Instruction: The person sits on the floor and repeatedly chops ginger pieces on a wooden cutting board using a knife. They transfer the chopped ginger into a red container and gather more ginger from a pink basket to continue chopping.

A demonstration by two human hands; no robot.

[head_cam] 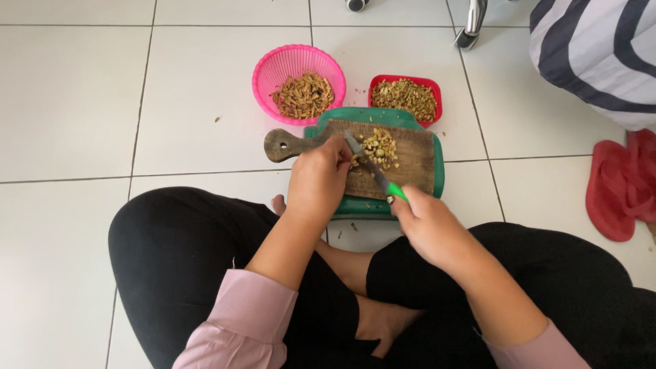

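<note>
Two hands work at the centre of the frame, above crossed legs in black trousers on the white tiled floor. The right hand is closed round the green handle of a knife, blade angled up and left across the wooden board. The left hand is curled, fingertips pressed down just beside the blade at the pile of chopped pieces.

Risk: the fingertips sit touching or nearly touching the edge; a slip of the blade could cut them. The board rests on a green tray and may shift under pressure.

Beyond, a pink basket and a red tub stand close; scattered bits could miss them.
</note>
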